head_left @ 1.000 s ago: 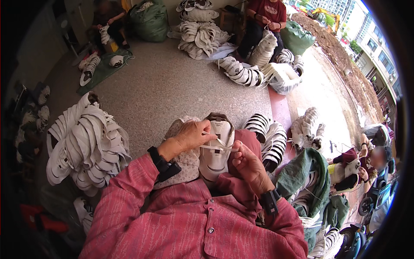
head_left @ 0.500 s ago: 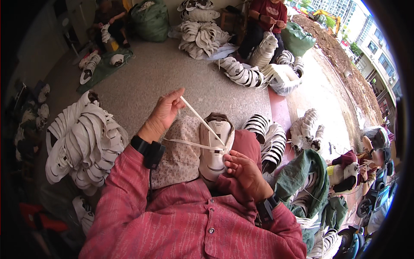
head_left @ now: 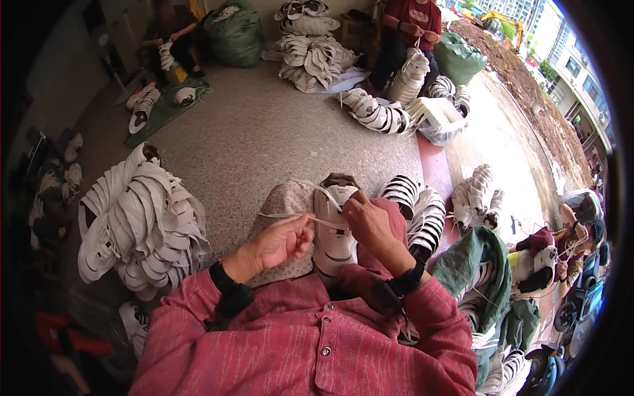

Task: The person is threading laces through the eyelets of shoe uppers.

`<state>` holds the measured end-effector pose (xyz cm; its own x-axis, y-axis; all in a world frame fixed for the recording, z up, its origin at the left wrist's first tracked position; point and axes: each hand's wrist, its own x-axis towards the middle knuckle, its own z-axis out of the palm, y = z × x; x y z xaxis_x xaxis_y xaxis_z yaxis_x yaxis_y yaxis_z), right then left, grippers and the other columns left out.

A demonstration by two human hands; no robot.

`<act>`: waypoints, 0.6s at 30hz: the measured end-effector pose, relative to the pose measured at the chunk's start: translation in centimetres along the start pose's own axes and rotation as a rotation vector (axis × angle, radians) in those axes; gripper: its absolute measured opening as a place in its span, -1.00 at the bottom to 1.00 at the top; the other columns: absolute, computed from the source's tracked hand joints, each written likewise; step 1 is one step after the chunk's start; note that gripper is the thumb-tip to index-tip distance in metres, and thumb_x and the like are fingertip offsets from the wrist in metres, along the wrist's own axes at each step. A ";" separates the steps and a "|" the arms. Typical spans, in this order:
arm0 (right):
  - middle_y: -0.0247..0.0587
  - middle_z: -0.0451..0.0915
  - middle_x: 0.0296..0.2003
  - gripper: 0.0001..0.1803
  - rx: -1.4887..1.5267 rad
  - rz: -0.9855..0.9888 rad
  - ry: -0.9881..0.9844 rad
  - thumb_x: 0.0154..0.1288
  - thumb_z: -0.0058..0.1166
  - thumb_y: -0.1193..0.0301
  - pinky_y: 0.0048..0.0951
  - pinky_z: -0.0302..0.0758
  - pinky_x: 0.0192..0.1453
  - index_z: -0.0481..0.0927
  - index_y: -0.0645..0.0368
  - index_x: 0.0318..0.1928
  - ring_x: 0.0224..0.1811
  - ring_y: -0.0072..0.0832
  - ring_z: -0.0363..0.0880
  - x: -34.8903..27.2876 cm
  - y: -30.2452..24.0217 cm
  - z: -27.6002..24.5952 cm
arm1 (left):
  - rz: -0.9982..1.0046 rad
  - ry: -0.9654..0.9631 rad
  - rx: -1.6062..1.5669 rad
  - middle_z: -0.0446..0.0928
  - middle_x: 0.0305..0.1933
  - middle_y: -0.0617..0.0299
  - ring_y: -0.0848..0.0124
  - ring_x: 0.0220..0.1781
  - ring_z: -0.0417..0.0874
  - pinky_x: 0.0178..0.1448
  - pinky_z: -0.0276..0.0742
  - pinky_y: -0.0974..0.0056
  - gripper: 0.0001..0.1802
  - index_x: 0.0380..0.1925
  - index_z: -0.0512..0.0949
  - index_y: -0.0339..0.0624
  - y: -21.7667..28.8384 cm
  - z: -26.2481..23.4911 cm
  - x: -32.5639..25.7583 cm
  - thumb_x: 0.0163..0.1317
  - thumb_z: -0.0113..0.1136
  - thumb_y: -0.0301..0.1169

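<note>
Floor: I see a grey speckled concrete floor [head_left: 264, 138] running from my lap out to the far wall.
Big pile: a large heap of white flat shoe uppers [head_left: 135, 224] lies on the floor to my left, well apart from both hands.
Far piles: a mound of the same white uppers [head_left: 310, 56] sits by a bulging green sack [head_left: 231, 33] at the far wall; a person in a dark red shirt [head_left: 413, 26] sits beyond a smaller row of them [head_left: 373, 112].
Right side: striped white-and-black shoe stacks [head_left: 419, 208] lie just beside my right knee, and a green cloth bag [head_left: 485, 264] holds more of them lower down.
Lap cloth: a beige patterned cloth [head_left: 287, 204] covers my left knee, under the left hand.
Shoe: the white low sneaker with a brown heel tab [head_left: 333, 231] rests on my lap between the two hands, toe toward me, heel pointing away.
Lace: a thin white shoelace [head_left: 287, 215] runs taut from the shoe's eyelets leftward to my left fingers.
Left hand: my left hand [head_left: 277, 244] sits just left of the shoe, fingers pinched on the lace.
Right hand: my right hand [head_left: 366, 221] lies on the shoe's right edge, fingers [head_left: 350, 201] curled and pinching the lace at the eyelets.
</note>
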<state>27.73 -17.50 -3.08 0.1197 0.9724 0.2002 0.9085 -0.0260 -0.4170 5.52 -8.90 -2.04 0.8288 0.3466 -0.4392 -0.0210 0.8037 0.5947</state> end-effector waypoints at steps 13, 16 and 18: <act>-0.45 0.45 -0.51 -0.87 1.713 0.385 0.098 0.37 0.04 0.41 -0.66 0.21 -0.59 0.48 0.14 -0.12 -0.63 -0.69 0.31 -2.8 2.9 -3.4 | 0.696 -0.059 -0.017 0.29 -0.58 0.45 0.62 -0.56 0.34 -0.48 0.32 0.49 -0.76 -0.20 0.54 -0.14 11.9 -4.5 -3.2 0.37 0.10 -0.21; -0.48 0.38 -0.52 -0.82 1.799 0.307 0.345 0.36 0.02 0.44 -0.65 0.20 -0.59 0.47 0.18 -0.07 -0.63 -0.69 0.25 -5.5 7.4 -7.1 | 0.798 -0.041 -0.103 0.41 -0.45 0.42 0.58 -0.41 0.41 -0.34 0.35 0.46 -0.78 -0.16 0.54 -0.10 14.4 -9.9 -4.7 0.36 0.11 -0.22; -0.48 0.35 -0.52 -0.84 1.871 0.272 0.519 0.36 0.00 0.45 -0.63 0.18 -0.58 0.47 0.20 -0.08 -0.62 -0.69 0.21 -8.4 11.1 -9.3 | 0.829 0.112 -0.183 0.46 -0.40 0.40 0.55 -0.36 0.45 -0.29 0.39 0.42 -0.79 -0.14 0.54 -0.09 15.7 -13.4 -6.0 0.36 0.11 -0.23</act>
<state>40.51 -28.12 -1.10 0.5630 0.8258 0.0320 -0.6045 0.4379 -0.6654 -7.28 8.11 0.87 0.4460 0.8948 0.0201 -0.6940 0.3315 0.6391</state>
